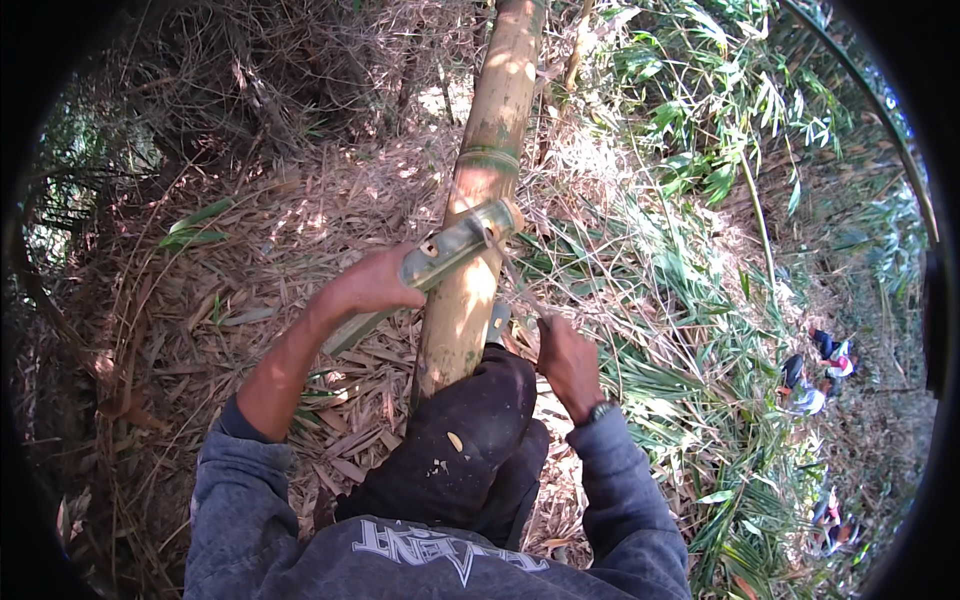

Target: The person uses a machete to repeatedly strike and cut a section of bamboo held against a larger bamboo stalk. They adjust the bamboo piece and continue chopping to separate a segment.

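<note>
My left hand (378,281) is closed around a short green bamboo section (448,250), which lies slanted across a thick yellowish bamboo pole (462,320). The section has a small cut notch in its upper side and a pale cut end at upper right. My right hand (568,362) grips the handle of a knife (515,278). Its narrow blade reaches up to the section near the cut end; exactly where the edge touches is blurred. The pole runs away from me, its near end by my knee (490,395).
Dry bamboo leaves (290,260) cover the ground. Cut green fronds (660,330) lie to the right, with leafy stems (700,130) beyond. Tangled dry branches (280,70) stand at the far left. Colourful items (815,375), too small to tell, lie at the far right.
</note>
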Demonstrator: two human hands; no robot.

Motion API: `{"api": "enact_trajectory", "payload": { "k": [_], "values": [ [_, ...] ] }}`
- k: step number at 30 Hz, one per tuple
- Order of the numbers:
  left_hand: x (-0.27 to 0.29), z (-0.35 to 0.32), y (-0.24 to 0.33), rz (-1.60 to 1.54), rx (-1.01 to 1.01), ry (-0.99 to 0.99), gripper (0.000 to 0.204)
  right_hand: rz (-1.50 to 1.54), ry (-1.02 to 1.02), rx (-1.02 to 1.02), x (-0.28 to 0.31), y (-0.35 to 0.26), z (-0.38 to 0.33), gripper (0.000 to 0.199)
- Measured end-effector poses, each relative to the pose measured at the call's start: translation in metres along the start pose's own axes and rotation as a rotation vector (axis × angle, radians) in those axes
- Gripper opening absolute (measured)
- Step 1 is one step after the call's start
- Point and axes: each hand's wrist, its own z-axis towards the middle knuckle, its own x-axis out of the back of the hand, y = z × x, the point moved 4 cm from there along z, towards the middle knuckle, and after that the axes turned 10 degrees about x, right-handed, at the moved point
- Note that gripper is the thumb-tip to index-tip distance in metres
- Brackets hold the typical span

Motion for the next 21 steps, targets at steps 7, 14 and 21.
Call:
{"api": "enact_trajectory", "payload": {
  "k": [7,14,21],
  "values": [
    [0.005,0.001,0.002,0.096,-0.046,0.068,0.065,0.204,-0.025,-0.103,0.012,-0.016,0.000,0.019],
    [0.003,-0.003,0.000,0.089,-0.002,0.083,0.063,0.676,0.512,-0.038,0.066,-0.060,0.006,0.021],
    [0.001,0.003,0.003,0.043,-0.092,0.126,0.062,0.673,-0.047,-0.247,-0.008,0.016,0.002,0.022]
  ]
}}
